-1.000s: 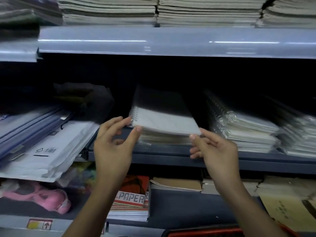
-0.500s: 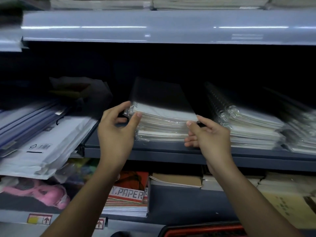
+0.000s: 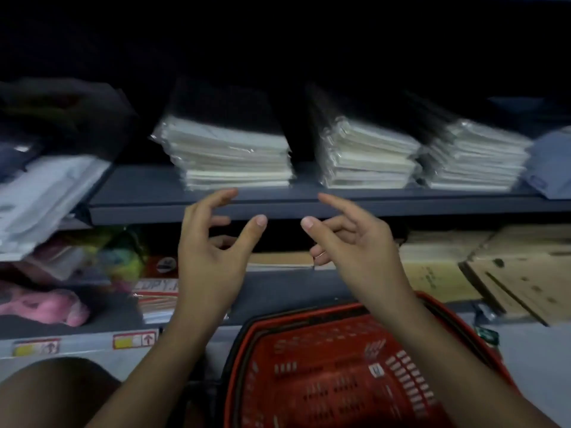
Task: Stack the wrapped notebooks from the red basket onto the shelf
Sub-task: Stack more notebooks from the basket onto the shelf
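Observation:
Three stacks of plastic-wrapped spiral notebooks stand on the grey shelf [image 3: 148,193]: the left stack [image 3: 231,156], a middle stack [image 3: 367,156] and a right stack [image 3: 475,159]. My left hand [image 3: 213,251] and my right hand [image 3: 355,248] hover just below and in front of the shelf edge, under the left and middle stacks, fingers loosely spread and holding nothing. The red basket [image 3: 340,366] sits below my hands at the bottom centre; no notebook shows inside it.
White envelopes [image 3: 40,196] lean at the left end of the shelf. Brown paper packs [image 3: 509,273] and a copy-paper ream [image 3: 157,298] fill the lower shelf, with a pink item [image 3: 43,307] at far left. My knee [image 3: 55,393] shows at bottom left.
Both hands let go of the top notebook on the left stack and drew back down below the shelf edge. The view tilted down, bringing the red basket into sight.

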### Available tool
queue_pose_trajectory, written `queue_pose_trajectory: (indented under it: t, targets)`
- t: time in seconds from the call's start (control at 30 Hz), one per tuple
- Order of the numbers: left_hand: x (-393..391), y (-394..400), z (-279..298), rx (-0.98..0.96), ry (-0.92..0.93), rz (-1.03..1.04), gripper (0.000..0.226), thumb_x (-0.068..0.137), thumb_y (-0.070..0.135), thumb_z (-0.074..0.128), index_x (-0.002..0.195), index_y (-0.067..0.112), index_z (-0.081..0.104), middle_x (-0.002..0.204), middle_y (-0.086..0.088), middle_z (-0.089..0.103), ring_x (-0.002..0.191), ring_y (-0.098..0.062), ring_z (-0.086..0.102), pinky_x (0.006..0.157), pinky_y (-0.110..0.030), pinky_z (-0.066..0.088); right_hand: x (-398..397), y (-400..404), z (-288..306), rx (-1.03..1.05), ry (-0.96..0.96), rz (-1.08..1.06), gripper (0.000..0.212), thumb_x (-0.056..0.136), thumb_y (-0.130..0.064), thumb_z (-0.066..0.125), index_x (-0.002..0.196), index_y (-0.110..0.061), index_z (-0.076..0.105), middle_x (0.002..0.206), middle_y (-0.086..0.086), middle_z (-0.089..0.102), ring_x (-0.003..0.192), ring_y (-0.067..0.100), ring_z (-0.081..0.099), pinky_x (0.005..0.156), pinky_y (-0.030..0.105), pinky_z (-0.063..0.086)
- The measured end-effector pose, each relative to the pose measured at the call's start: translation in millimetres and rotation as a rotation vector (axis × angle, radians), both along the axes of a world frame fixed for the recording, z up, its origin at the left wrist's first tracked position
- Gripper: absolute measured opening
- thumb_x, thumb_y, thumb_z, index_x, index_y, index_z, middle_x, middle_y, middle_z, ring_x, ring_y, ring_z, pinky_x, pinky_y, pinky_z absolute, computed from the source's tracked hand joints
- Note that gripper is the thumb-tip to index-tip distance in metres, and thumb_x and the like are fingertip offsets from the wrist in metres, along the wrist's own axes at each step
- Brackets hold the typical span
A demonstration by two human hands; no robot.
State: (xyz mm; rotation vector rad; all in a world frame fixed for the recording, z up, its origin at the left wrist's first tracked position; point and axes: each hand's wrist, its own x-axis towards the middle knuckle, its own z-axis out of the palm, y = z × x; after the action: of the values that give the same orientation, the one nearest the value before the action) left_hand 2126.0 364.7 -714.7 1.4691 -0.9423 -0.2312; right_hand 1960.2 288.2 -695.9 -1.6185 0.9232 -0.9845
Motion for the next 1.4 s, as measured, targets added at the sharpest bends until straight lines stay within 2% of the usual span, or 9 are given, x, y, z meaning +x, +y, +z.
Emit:
queue_pose_trajectory:
  t: [0.1, 0.23, 0.33, 0.43, 0.6, 0.73, 0.9, 1.2, 1.4]
  targets:
    - [-19.4, 8.3, -34.4, 0.102, 0.012, -0.054, 0.035, 0.085, 0.031, 0.076, 0.118, 0.031, 0.061, 0.121, 0.003, 0.061, 0.099, -0.011, 0.062, 0.077, -0.022, 0.052, -41.1, 11.5, -29.1, -0.013, 0.175, -0.01, 0.043, 0.087, -0.044, 0.072, 0.129, -0.034, 0.064, 0.082, -0.002, 0.072, 0.078, 0.018, 0.072, 0.078, 0.045, 0.059]
    - [-57.9, 29.7, -107.3, 0.425, 0.143, -0.166, 0.031, 0.084, 0.02, 0.078, 0.112, 0.022, 0.065, 0.111, 0.001, 0.066, 0.099, -0.015, 0.065, 0.087, -0.033, 0.054, -101.6, 22.1, -95.1, 0.094, 0.435, -0.019, 0.041, 0.09, -0.048, 0.067, 0.125, -0.028, 0.068, 0.095, -0.005, 0.074, 0.09, 0.009, 0.07, 0.083, 0.032, 0.056]
    - [-88.9, 41.4, -157.0, 0.744, 0.351, -0.261, 0.025, 0.081, 0.017, 0.081, 0.099, 0.025, 0.068, 0.105, -0.005, 0.072, 0.101, -0.028, 0.068, 0.096, -0.045, 0.053, -129.3, 28.9, -155.1, 0.195, 0.618, -0.095, 0.03, 0.091, -0.042, 0.067, 0.099, -0.015, 0.077, 0.087, 0.004, 0.077, 0.081, 0.014, 0.072, 0.079, 0.033, 0.056]
    - [-107.5, 55.3, -200.6, 1.062, 0.255, -0.414, 0.027, 0.085, 0.02, 0.076, 0.111, 0.018, 0.067, 0.112, -0.002, 0.069, 0.107, -0.023, 0.066, 0.093, -0.025, 0.046, -129.8, 38.3, -189.6, 0.479, 0.787, -0.034, 0.036, 0.092, -0.041, 0.063, 0.092, -0.006, 0.074, 0.079, 0.019, 0.072, 0.071, 0.032, 0.072, 0.07, 0.049, 0.062]
    - [-112.9, 83.1, -240.8, 1.406, 0.01, -0.528, 0.03, 0.092, 0.021, 0.063, 0.122, 0.02, 0.063, 0.121, -0.003, 0.068, 0.113, -0.023, 0.065, 0.092, -0.026, 0.05, -117.8, 64.8, -215.5, 0.541, 1.17, 0.274, 0.053, 0.087, -0.053, 0.066, 0.116, -0.01, 0.069, 0.12, 0.012, 0.071, 0.107, 0.03, 0.069, 0.08, 0.024, 0.048]
    - [-108.7, 95.4, -250.7, 1.581, -0.098, -0.549, 0.031, 0.089, 0.024, 0.056, 0.118, 0.015, 0.063, 0.122, -0.009, 0.067, 0.108, -0.024, 0.065, 0.087, -0.028, 0.054, -123.2, 81.6, -221.4, 0.623, 1.243, 0.338, 0.05, 0.086, -0.042, 0.069, 0.118, -0.004, 0.069, 0.121, 0.015, 0.071, 0.114, 0.024, 0.067, 0.078, 0.021, 0.045]
    - [-113.4, 97.3, -243.3, 1.653, -0.074, -0.591, 0.03, 0.095, 0.021, 0.05, 0.12, 0.008, 0.059, 0.118, -0.007, 0.063, 0.107, -0.022, 0.062, 0.076, -0.024, 0.046, -127.8, 87.9, -232.4, 0.706, 1.297, 0.334, 0.056, 0.081, -0.048, 0.071, 0.116, -0.005, 0.07, 0.12, 0.014, 0.071, 0.11, 0.025, 0.069, 0.075, 0.022, 0.044]
    - [-106.4, 95.6, -234.8, 1.463, 0.484, -0.306, 0.027, 0.085, 0.009, 0.056, 0.109, 0.009, 0.07, 0.104, -0.009, 0.073, 0.096, -0.024, 0.069, 0.088, -0.039, 0.059, -129.2, 99.1, -225.8, 0.808, 1.138, 0.086, 0.044, 0.078, -0.039, 0.075, 0.105, -0.004, 0.073, 0.107, 0.011, 0.075, 0.103, 0.023, 0.071, 0.072, 0.02, 0.042]
    - [-94.1, 86.3, -199.5, 1.123, 0.919, -0.101, 0.025, 0.078, -0.019, 0.054, 0.082, 0.001, 0.068, 0.086, -0.015, 0.07, 0.079, -0.025, 0.066, 0.088, -0.046, 0.058, -131.5, 93.6, -212.9, 0.931, 0.664, -0.381, 0.009, 0.078, -0.007, 0.077, 0.08, -0.008, 0.069, 0.095, 0.016, 0.075, 0.085, 0.031, 0.072, 0.083, 0.042, 0.06]
